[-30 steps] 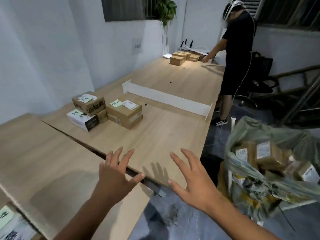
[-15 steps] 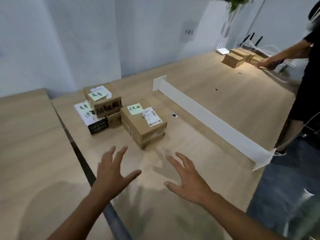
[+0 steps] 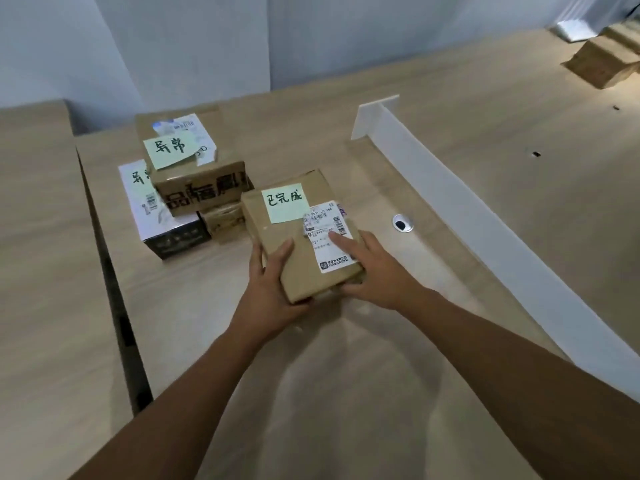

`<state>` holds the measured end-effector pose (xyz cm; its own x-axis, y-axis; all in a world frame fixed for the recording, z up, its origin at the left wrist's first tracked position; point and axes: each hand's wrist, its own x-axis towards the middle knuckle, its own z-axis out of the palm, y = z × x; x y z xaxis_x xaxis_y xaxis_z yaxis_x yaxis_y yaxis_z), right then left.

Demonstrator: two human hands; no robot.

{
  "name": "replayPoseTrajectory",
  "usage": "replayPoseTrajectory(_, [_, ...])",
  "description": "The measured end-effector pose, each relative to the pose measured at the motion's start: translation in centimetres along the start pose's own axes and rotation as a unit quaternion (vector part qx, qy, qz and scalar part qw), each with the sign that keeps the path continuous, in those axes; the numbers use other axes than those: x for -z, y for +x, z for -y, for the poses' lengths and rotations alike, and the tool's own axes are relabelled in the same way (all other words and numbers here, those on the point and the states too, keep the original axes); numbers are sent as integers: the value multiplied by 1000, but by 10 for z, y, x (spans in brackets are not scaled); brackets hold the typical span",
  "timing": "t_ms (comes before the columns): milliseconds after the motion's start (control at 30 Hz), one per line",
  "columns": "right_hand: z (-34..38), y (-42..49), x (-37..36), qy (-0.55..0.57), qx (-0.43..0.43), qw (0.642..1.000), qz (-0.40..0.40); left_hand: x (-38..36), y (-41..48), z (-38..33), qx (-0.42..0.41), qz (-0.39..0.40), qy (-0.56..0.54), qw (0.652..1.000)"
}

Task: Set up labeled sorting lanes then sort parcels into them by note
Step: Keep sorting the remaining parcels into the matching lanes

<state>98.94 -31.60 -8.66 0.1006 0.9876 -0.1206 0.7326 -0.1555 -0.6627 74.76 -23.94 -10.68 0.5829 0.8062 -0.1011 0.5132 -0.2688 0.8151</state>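
From the head camera I see my left hand point(image 3: 273, 289) gripping the near left corner of the brown cardboard parcel with the green sticky note point(image 3: 258, 220). My right hand point(image 3: 377, 271) clasps its right side, forefinger on the white shipping label point(image 3: 329, 237). The parcel is on the pale wooden table point(image 3: 346, 375), just beside the stacked boxes point(image 3: 194, 188).

Handwritten notes on three parcels

The note point(image 3: 169, 149) on the top box point(image 3: 204, 192) reads 异常. The note point(image 3: 284, 202) on the front box point(image 3: 256, 218) reads 已完成. The white box point(image 3: 145, 209) shows a handwritten 异, with the rest hidden. Large print on the top box's side begins 品. The shipping label point(image 3: 322, 221) is too blurred to read.
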Motion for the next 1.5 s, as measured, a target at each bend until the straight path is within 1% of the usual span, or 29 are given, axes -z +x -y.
replayPoseTrajectory(67, [-2,1,-2,7,5,1000,-12,-5,1,2,-12,-16,-14,1000])
replayPoseTrajectory(200, [17,-24,-3,-7,6,1000,-30,5,-16,-8,-28,-1,-14,1000])
replayPoseTrajectory(333, [55,-95,6,-36,22,996,-74,30,-67,-36,-103,31,-14,994])
replayPoseTrajectory(400, [79,-138,16,-48,52,994,-86,47,-102,-54,-138,46,-17,989])
replayPoseTrajectory(467, [107,-179,28,-55,90,990,-90,67,-141,-72,-171,46,-20,984])
replayPoseTrajectory(600, [185,-241,42,-101,176,975,-94,118,-235,-108,-237,-13,-18,971])
replayPoseTrajectory(700, [262,-278,27,-125,242,954,-124,165,-323,-120,-265,-77,-5,961])
replayPoseTrajectory(833, [364,-322,-37,-76,333,932,-119,237,-452,-102,-255,-158,55,952])
replayPoseTrajectory(933, [436,-354,-103,-28,385,916,-107,282,-556,-76,-206,-211,95,951])
replayPoseTrajectory(1067, [524,-391,-185,12,412,907,-87,337,-677,-37,-138,-245,121,952])
replayPoseTrajectory(1300, [688,-424,-312,-2,482,876,1,426,-862,45,-46,-341,134,929])
replayPoseTrajectory(1400, [769,-441,-389,-31,507,862,11,474,-947,92,-14,-377,134,916])
replayPoseTrajectory(1500, [859,-448,-479,-39,534,843,47,531,-1034,151,16,-422,141,895])
